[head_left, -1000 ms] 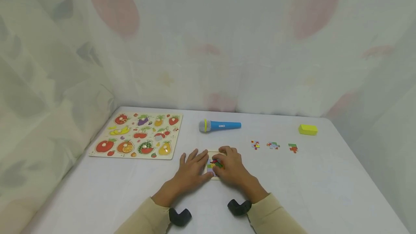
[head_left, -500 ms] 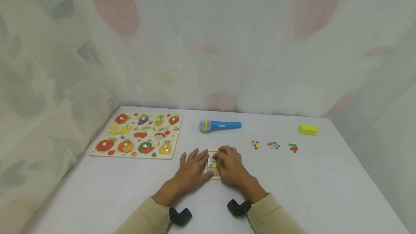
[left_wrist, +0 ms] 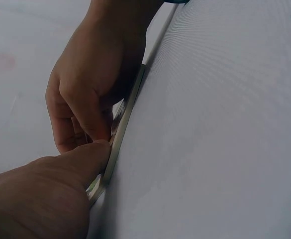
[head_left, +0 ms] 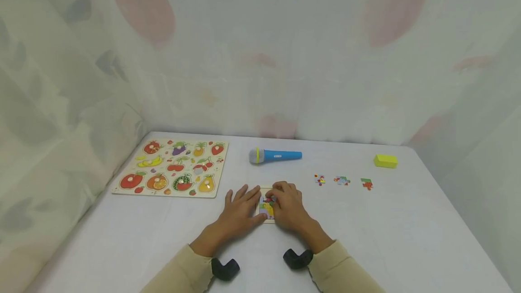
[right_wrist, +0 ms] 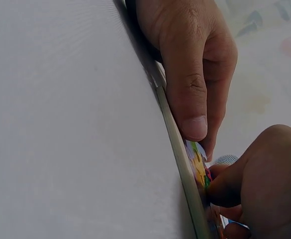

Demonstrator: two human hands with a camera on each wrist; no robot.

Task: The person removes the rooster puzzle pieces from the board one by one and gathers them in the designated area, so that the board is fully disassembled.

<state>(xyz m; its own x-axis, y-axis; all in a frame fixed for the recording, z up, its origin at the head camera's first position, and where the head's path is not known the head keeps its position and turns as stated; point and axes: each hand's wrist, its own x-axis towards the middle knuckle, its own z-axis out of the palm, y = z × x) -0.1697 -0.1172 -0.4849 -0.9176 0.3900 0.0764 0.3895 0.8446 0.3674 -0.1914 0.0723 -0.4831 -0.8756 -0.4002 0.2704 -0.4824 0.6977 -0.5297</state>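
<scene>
A small jigsaw puzzle point(head_left: 266, 212) in a pale wooden frame lies flat on the table between the hands. My left hand point(head_left: 239, 215) rests at its left edge, fingers spread and straight, the thumb over the frame's lower left part. My right hand point(head_left: 290, 207) is over the puzzle's right side, fingers curled, thumb and forefinger pinching a small puzzle piece point(head_left: 273, 199) close over the picture. Much of that piece is hidden by the fingers. In the right wrist view, the right thumb and fingertips are right at the colourful puzzle surface point(right_wrist: 199, 167), beyond the frame's edge point(right_wrist: 180, 154).
Three loose puzzle pieces lie to the right: one with red and yellow point(head_left: 319, 180), one bluish point(head_left: 342, 180), one green and orange point(head_left: 367, 184). A blue toy microphone point(head_left: 281, 155) lies behind. A fruit peg board point(head_left: 220, 173) is at left, a yellow block point(head_left: 386, 161) at far right.
My right thumb and fingers have shifted slightly up over the puzzle with the piece, showing more of the yellow part of the picture. My left hand has stayed in place.
</scene>
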